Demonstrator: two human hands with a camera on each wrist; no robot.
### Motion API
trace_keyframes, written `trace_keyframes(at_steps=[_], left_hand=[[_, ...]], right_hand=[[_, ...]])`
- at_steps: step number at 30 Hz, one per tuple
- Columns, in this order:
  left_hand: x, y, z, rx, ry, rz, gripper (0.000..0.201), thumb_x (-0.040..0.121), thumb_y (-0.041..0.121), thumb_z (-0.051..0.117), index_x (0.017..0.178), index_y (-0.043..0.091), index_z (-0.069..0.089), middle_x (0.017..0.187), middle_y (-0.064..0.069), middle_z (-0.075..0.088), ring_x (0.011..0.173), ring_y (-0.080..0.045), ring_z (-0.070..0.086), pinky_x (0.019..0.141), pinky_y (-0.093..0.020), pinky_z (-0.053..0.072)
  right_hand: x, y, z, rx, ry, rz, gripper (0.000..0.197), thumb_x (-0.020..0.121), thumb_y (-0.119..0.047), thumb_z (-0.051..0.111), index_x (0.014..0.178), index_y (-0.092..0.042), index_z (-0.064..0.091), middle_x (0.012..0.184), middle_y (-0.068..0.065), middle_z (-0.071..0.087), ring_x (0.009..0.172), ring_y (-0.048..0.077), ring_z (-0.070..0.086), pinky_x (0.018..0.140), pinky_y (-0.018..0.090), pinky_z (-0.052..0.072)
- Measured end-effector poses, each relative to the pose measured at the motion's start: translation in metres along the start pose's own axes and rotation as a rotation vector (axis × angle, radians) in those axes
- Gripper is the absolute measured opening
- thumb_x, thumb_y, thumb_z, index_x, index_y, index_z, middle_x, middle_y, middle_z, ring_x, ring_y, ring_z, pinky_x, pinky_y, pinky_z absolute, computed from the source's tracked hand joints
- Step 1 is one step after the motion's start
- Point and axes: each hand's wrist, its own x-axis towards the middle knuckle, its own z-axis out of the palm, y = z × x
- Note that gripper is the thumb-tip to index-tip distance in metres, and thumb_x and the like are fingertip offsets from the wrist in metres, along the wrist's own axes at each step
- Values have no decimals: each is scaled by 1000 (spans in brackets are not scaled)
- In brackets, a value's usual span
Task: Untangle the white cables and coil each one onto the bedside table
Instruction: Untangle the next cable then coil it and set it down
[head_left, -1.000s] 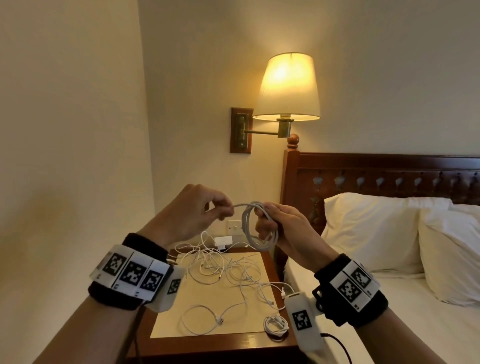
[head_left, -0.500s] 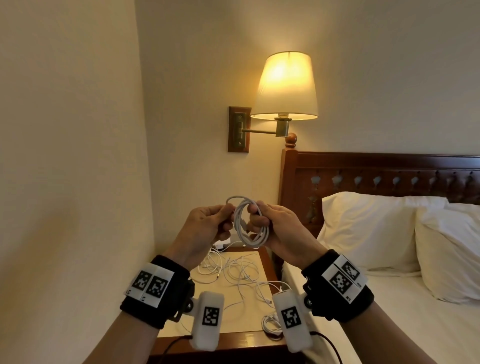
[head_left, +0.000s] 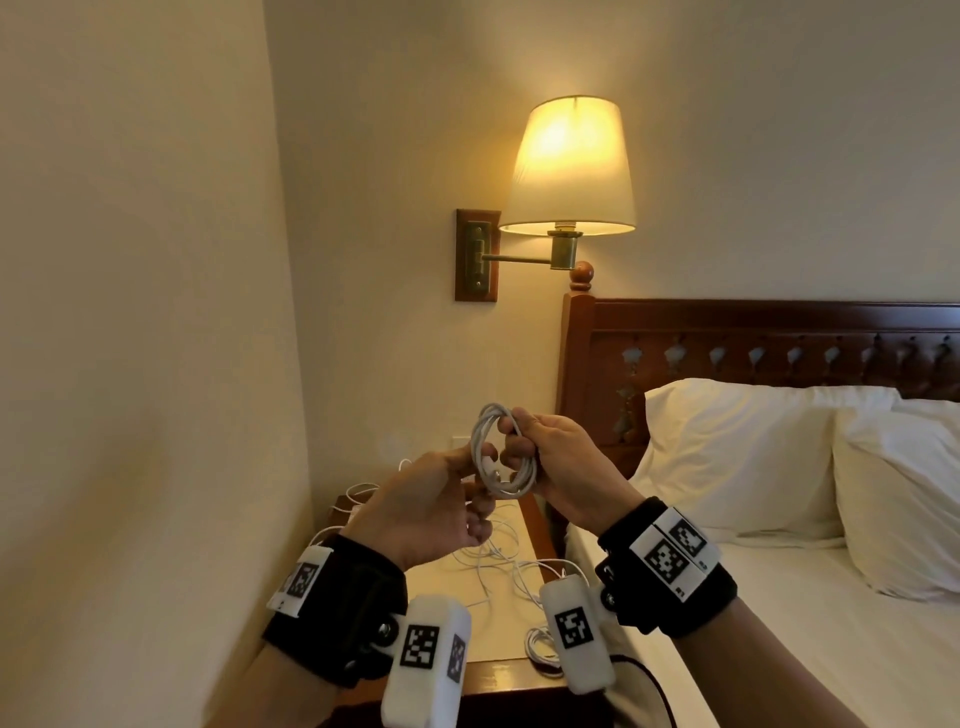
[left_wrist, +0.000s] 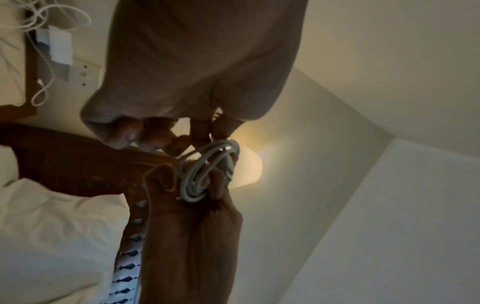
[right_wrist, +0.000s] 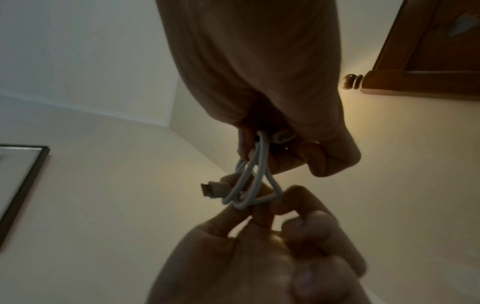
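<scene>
A coiled white cable (head_left: 491, 449) hangs in the air above the bedside table (head_left: 501, 675). My right hand (head_left: 519, 441) grips the coil's right side, fingers curled through the loops (left_wrist: 205, 174). My left hand (head_left: 480, 470), palm turned up, pinches the coil's lower left part near its connector end (right_wrist: 210, 189). In the right wrist view the left hand's fingertips (right_wrist: 259, 207) close on the bottom of the loops. A tangle of loose white cables (head_left: 498, 551) lies on the table below. A small coiled cable (head_left: 537, 652) sits at its front right corner.
A white charger block (left_wrist: 59, 49) lies at the table's back by a wall socket. A lit wall lamp (head_left: 569, 166) hangs above. The wooden headboard (head_left: 753, 332), pillows (head_left: 737, 452) and bed stand right of the table; a bare wall closes the left.
My left hand has dropped from the coil's top to its lower left side and turned palm up. Both hands have drawn closer to me, and the coil now stands more upright.
</scene>
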Motion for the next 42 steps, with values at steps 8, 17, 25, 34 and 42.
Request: trace_keyframes(at_steps=[8, 17, 25, 34, 42], left_hand=[[-3, 8, 8, 589, 69, 298, 18, 94, 26, 61, 92, 8, 67, 80, -4, 62, 69, -13, 56, 64, -29, 45], [-8, -1, 2, 1206, 524, 861, 9, 89, 16, 69, 83, 12, 75, 62, 5, 69, 49, -3, 65, 60, -25, 58], [-22, -10, -16, 1119, 403, 919, 15, 90, 17, 68, 78, 18, 76, 59, 11, 67, 52, -7, 64, 56, -21, 54], [-8, -9, -32, 672, 359, 410, 7, 84, 20, 74, 85, 25, 79, 83, 7, 74, 80, -13, 62, 56, -26, 50], [-6, -9, -22, 400, 267, 409, 14, 87, 7, 68, 98, 12, 77, 73, -8, 66, 57, -10, 52, 44, -23, 40]], right_hand=[[2, 0, -5, 5, 53, -65, 32, 106, -27, 33, 91, -10, 55, 58, -3, 42, 56, 11, 45, 62, 26, 38], [8, 2, -8, -14, 174, -99, 30, 106, -26, 32, 94, -10, 54, 59, -3, 39, 51, 8, 46, 55, 22, 37], [21, -1, -25, 63, 163, 69, 39, 106, -24, 32, 79, -8, 54, 57, -6, 34, 49, 6, 26, 54, 22, 20], [15, 5, -4, -16, 23, -61, 37, 107, -24, 29, 84, -8, 52, 55, -7, 36, 49, 6, 31, 55, 23, 23], [11, 19, -5, -6, 24, -43, 37, 107, -27, 29, 86, -8, 53, 56, -5, 36, 52, 9, 33, 55, 23, 28]])
